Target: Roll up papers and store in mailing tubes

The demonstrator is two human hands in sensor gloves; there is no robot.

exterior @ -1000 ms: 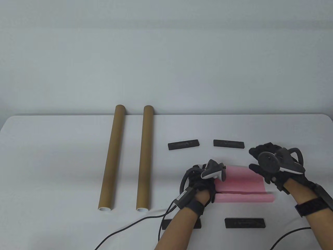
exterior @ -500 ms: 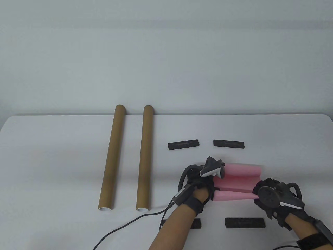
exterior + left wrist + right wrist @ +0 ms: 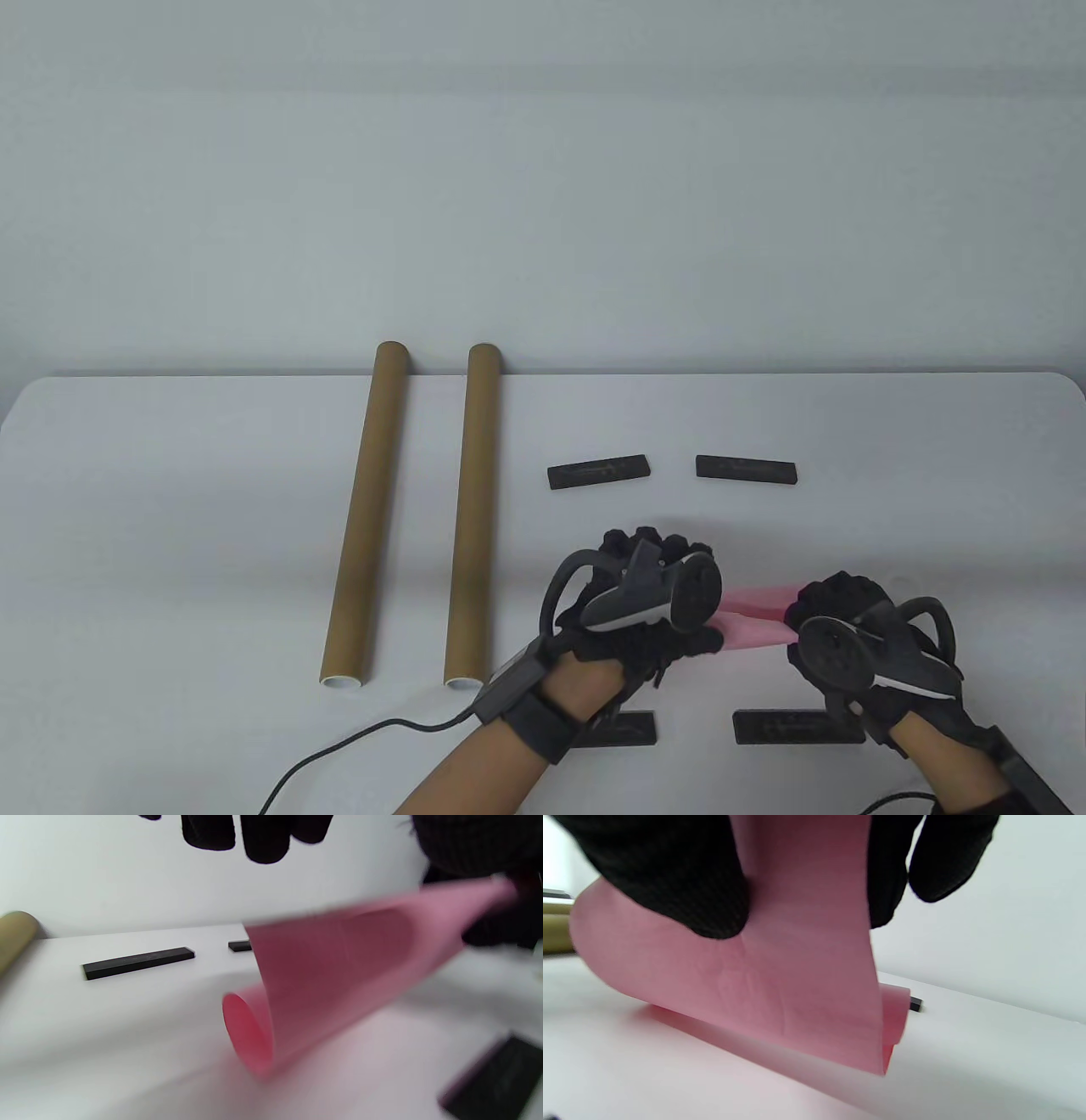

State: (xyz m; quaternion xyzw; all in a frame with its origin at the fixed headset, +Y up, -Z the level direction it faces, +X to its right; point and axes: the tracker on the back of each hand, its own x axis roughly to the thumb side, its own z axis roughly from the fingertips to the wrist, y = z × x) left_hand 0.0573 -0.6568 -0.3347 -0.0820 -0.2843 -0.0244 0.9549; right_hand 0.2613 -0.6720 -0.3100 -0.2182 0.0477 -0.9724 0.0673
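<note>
The pink paper is loosely curled into a cone-like roll, pinched at its right end by the right hand; its left end opens wide under the left hand, which seems not to grip it, though that view is blurred. Two brown cardboard tubes lie parallel, well left of the grip, white-lined open ends facing the person.
</note>
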